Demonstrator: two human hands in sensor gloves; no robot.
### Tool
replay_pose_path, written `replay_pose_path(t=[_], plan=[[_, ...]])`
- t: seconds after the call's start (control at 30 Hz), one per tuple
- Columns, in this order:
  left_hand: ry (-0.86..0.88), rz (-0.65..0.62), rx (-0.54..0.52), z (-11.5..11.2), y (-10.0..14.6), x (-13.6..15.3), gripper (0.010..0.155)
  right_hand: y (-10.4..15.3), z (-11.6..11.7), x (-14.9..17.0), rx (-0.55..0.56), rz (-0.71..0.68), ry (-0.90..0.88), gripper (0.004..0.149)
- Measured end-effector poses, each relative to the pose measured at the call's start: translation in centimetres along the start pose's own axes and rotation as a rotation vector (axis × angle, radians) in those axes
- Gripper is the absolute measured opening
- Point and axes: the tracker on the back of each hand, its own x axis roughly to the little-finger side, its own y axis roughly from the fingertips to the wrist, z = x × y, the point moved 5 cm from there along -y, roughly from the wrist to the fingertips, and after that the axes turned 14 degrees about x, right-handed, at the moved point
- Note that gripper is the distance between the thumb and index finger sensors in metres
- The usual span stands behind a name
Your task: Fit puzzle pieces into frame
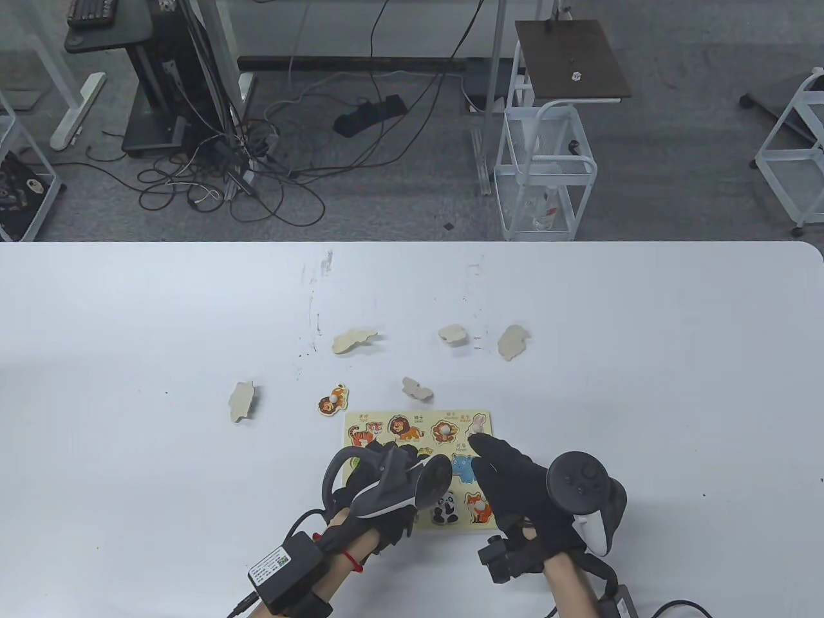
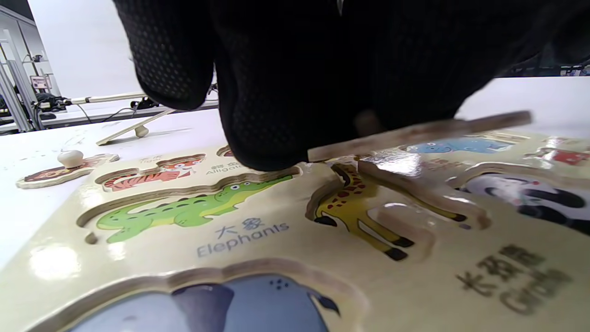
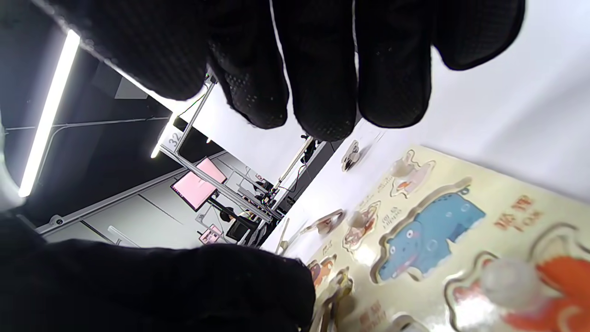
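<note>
Black gloves cover both hands over the pale wooden puzzle frame (image 1: 418, 418), which lies on the white counter (image 1: 129, 322); the left hand (image 1: 380, 496) sits over the frame's left part and, in the left wrist view, its fingers (image 2: 267, 115) hold a thin wooden piece (image 2: 415, 133) tilted above the giraffe recess (image 2: 355, 203), one end low near the frame; the right hand (image 1: 515, 489) hovers over the frame's right part with fingers loosely spread and thumb apart, holding nothing, the fingertips (image 3: 322, 110) clear of the board in the right wrist view; printed on the frame are "Elephants" (image 2: 242, 237) and part of "Alligator", with Chinese characters beside them; the frame's recesses show a green alligator (image 2: 184, 207), a blue hippo (image 3: 428, 235) and a panda (image 1: 445, 507); knobbed pieces of a tiger (image 1: 365, 432), a lion (image 1: 402, 426) and a fox (image 1: 477, 508) sit in it; just beyond the frame's far left corner lies a face-up lion piece (image 1: 332, 400); further out from the frame lie five blank-side pieces (image 1: 353, 340), scattered well apart.
</note>
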Motion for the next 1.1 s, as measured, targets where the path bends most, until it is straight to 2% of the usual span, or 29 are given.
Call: replay_pose_path(t=[1.1], plan=[[-0.074,0.006,0.035,-0.28,-0.99,-0.92,0.045,-0.08,-0.11,0.32,-0.013,0.022,0.01,0.058]])
